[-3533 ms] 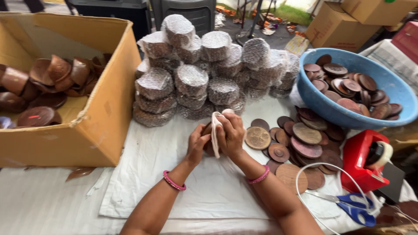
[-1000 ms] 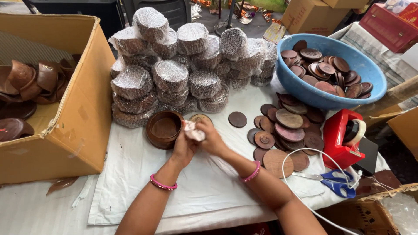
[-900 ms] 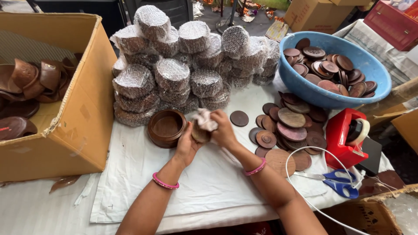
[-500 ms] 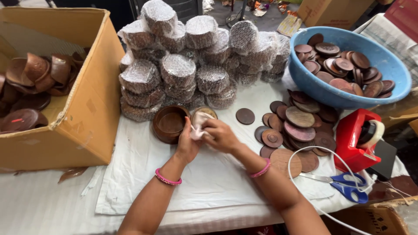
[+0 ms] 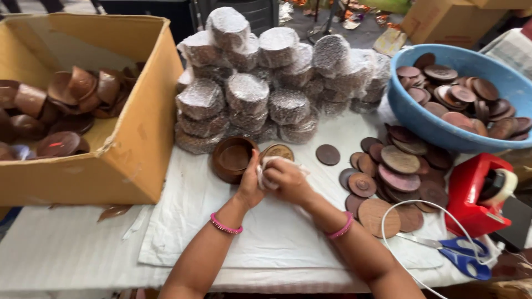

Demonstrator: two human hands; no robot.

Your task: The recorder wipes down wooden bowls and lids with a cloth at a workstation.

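Both hands meet over the white cloth on the tabletop (image 5: 72, 249). The right hand (image 5: 288, 180) has its grip pinched around a wad of white wrapping (image 5: 265, 166) with a round wooden lid (image 5: 278, 151) showing just behind it; the left hand (image 5: 250, 185) presses the same wad from the side. A wooden bowl (image 5: 234, 159) sits just beside them. It looks like wrapping in progress; closing the wrap snugly seems to call for folding it evenly.
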